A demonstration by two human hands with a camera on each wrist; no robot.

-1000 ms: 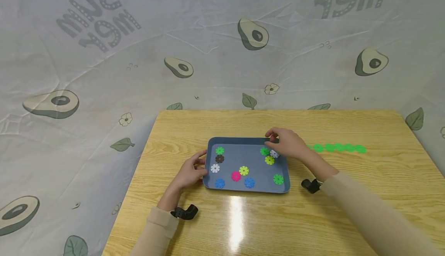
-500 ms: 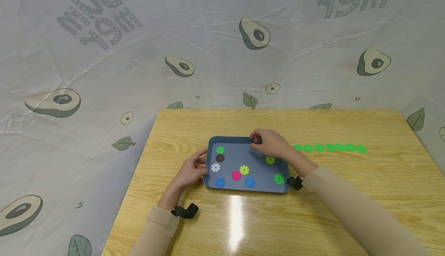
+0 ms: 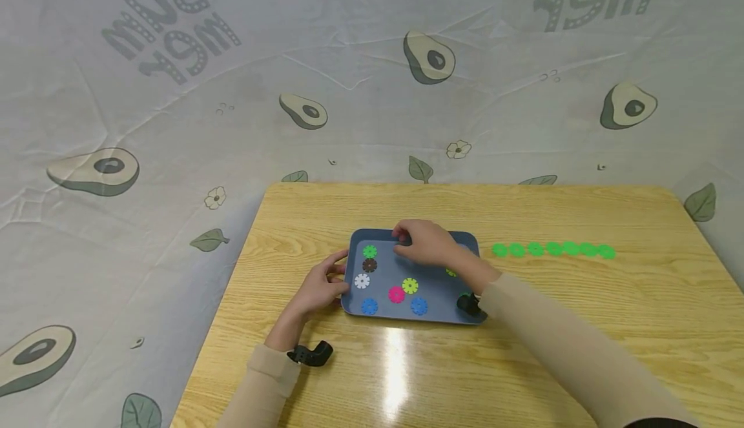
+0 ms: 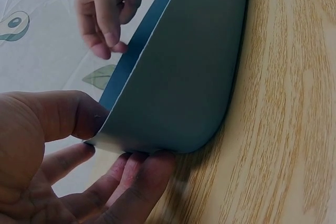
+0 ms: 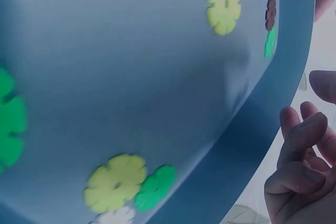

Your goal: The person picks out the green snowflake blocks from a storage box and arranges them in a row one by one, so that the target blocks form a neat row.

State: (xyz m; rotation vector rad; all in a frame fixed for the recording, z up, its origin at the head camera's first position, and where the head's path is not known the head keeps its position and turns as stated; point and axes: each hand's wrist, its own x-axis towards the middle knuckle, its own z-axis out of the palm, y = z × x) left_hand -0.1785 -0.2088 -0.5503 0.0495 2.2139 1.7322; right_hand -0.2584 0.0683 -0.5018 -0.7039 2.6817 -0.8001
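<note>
Well, the right hand (image 3: 423, 242) hangs over the far side of the tray (image 3: 386, 270), fingers loosely bent and thumb apart, seemingly grasping nothing, though the head view hides its fingertips' undersides. The left hand (image 3: 318, 289) grips the tray's left side, thumb over the rim, fingers against the outer wall: a sound hold, I judge, as the tray looks stiff and light enough to skid. Inside, at the left, the brown disc (image 3: 369, 265) lies between a green disc (image 3: 369, 252) and a white disc (image 3: 362, 281); the pink disc (image 3: 396, 295) is nearer the middle. Such notched discs look thin, light and slightly springy, best pinched by opposite edges. Farther right, a green row (image 3: 535, 249) lies on the table (image 3: 581, 325).
</note>
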